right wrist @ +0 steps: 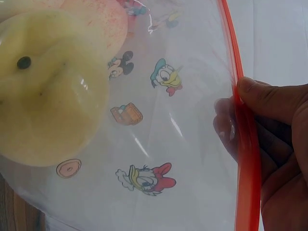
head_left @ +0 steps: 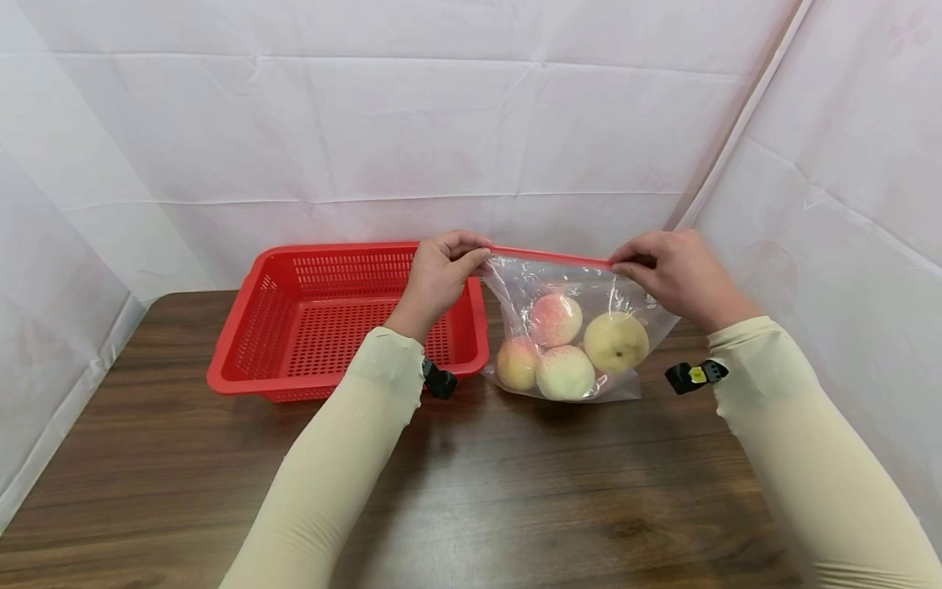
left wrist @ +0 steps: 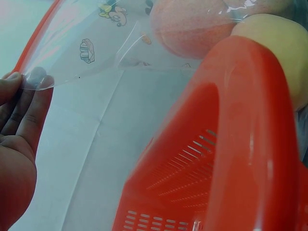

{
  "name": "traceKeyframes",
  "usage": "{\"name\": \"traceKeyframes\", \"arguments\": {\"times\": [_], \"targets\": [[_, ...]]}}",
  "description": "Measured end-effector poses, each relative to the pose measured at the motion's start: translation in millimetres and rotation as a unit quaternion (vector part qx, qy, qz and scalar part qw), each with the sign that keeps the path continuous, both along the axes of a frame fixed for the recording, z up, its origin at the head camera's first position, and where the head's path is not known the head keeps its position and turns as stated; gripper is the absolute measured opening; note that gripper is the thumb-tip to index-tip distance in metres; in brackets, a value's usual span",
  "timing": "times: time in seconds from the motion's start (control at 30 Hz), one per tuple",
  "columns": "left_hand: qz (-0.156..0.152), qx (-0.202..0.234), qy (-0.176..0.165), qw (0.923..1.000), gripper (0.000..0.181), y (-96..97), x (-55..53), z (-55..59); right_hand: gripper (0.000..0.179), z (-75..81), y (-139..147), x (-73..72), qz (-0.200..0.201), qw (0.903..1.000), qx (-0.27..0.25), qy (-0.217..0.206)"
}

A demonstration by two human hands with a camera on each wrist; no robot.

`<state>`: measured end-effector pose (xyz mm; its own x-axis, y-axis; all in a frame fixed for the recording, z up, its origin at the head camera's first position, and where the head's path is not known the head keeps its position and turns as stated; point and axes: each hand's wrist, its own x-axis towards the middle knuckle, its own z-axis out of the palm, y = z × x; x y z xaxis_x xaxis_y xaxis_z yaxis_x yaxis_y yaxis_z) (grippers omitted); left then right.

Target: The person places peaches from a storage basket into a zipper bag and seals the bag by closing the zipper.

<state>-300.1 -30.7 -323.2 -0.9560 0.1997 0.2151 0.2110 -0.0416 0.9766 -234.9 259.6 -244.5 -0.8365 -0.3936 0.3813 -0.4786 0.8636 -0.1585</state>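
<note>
A clear zip bag (head_left: 666, 315) with a red zip edge and cartoon prints stands on the table, several fruits inside. Among them are a yellow fruit (head_left: 616, 342) on the right, a pink-and-white peach (head_left: 556, 320) and a pale peach (head_left: 565, 373). My left hand (head_left: 440, 274) pinches the left end of the red edge between thumb and fingers. At the right part of that edge, my right hand (head_left: 680, 274) pinches it, thumb in front and fingertips showing through the plastic in the right wrist view. The edge is stretched nearly straight between both hands.
Left of the bag a red plastic basket (head_left: 253, 384) with slotted walls stands on the brown wooden table (head_left: 471, 507). My left forearm passes over its right side. White cloth walls (head_left: 412, 123) enclose the back and both sides.
</note>
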Motion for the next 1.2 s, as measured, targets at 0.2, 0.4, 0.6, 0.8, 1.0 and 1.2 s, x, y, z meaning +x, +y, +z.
{"name": "traceKeyframes", "arguments": {"times": [0.2, 0.4, 0.6, 0.8, 1.0, 1.2], "targets": [[-0.003, 0.004, -0.003, 1.0, 0.017, -0.6, 0.2, -0.1, 0.007, -1.9, 6, -0.5, -0.001, 1.0, 0.003, 0.009], [-0.008, 0.006, -0.003, 0.9999, 0.018, -1.3, -2.1, -2.2, 0.006, -4.2, 11, -0.1, 0.0, 0.9999, 0.006, 0.01], [-0.008, 0.003, -0.003, 1.0, 0.017, -1.9, -1.8, -3.0, 0.007, -5.9, 14, 0.6, -0.002, 0.9999, 0.003, 0.014], [-0.01, 0.006, 0.0, 0.9999, 0.017, -2.1, -0.8, -2.3, 0.009, -5.9, 18, 1.6, -0.012, 0.9999, 0.002, 0.006], [-0.011, 0.009, -0.004, 0.9999, 0.016, -2.5, -0.5, -2.2, 0.011, -3.4, 19, 4.4, -0.021, 0.9998, 0.0, -0.001], [-0.011, 0.013, -0.007, 0.9998, 0.016, -2.0, -1.1, -3.3, 0.012, -2.0, 23, 6.7, -0.021, 0.9998, 0.001, 0.001]]}}
